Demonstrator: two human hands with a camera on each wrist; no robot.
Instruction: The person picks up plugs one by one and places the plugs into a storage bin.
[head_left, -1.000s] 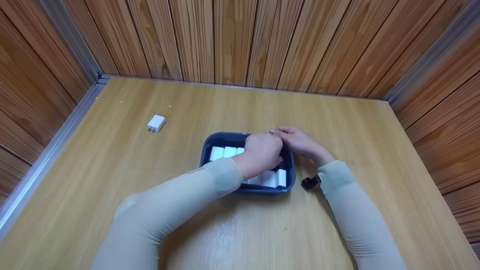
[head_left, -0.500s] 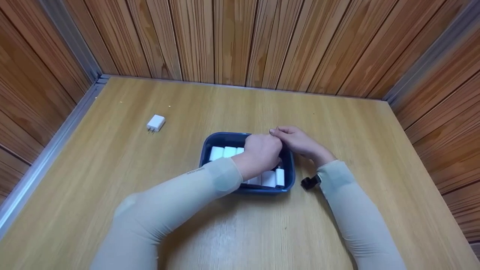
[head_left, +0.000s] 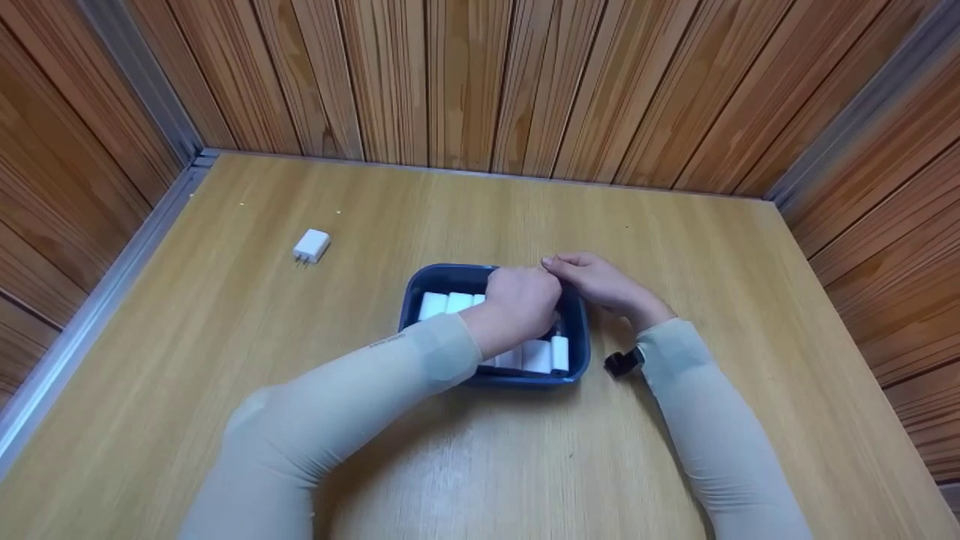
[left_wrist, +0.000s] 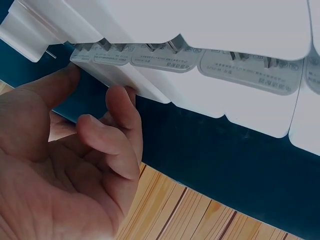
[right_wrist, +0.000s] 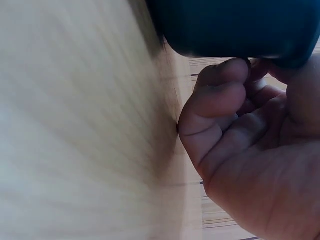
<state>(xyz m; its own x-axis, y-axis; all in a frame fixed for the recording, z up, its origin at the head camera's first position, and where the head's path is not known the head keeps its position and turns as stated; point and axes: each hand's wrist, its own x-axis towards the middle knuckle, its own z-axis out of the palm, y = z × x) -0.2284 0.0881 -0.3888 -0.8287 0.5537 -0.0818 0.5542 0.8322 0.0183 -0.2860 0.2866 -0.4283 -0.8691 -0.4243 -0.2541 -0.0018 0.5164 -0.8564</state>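
Observation:
A dark blue box (head_left: 420, 271) on the table holds two rows of white plug chargers (head_left: 535, 356) with metal prongs. My left hand (head_left: 523, 300) reaches over it into the far row. In the left wrist view, thumb and fingertips lie on either side of the end charger (left_wrist: 107, 75), pinching it, while the other fingers curl loosely. At the near right of the box, a narrow charger (head_left: 559, 354) stands with its prongs toward the far side. My right hand (head_left: 600, 286) grips the far right corner of the box from outside, its fingers curled against the wall in the right wrist view.
A single white charger (head_left: 311, 244) lies on the table (head_left: 225, 337) at the back left, prongs toward me. A black wrist camera (head_left: 622, 364) sits below my right wrist. Wood-panelled walls (head_left: 465, 82) close off the back and both sides.
The narrow charger at the near right of the box has shifted slightly left, and its prong end shows more. Both hands have stayed almost in place.

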